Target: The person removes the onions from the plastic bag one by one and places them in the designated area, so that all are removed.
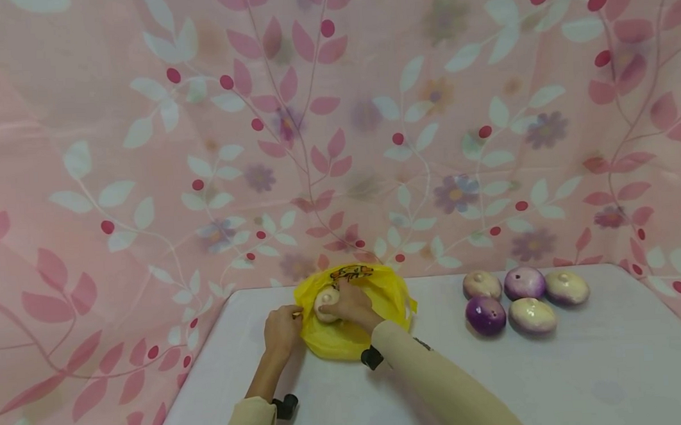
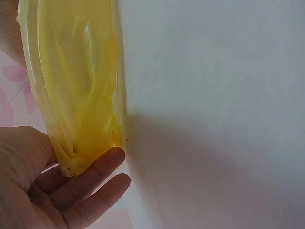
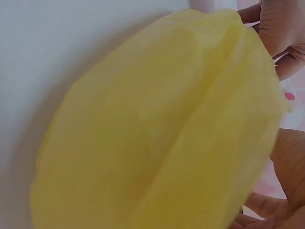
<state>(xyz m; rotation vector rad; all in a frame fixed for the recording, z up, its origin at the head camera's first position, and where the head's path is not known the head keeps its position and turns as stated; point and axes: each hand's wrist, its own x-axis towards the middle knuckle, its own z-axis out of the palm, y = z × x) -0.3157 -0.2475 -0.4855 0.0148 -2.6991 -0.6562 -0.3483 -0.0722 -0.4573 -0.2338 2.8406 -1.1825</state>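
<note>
A yellow plastic bag [image 1: 382, 345] lies on the white table with its mouth spread open. My left hand [image 1: 283, 331] pinches the bag's left rim; in the left wrist view its fingers [image 2: 102, 167] are at the gathered plastic. Reaching into the mouth, my right hand [image 1: 354, 305] grips a pale, round turnip [image 1: 325, 303], with the thumb on its near side. The bag's wall hides most of this hand's fingers in the right wrist view, where the yellow plastic [image 3: 157, 119] fills the middle.
To the right on the table [image 1: 614, 365] several turnips sit together: a dark purple one [image 1: 486, 316], a purple-and-white one [image 1: 525, 284] and paler ones [image 1: 533, 316]. A pink floral cloth [image 1: 342, 142] hangs behind the table.
</note>
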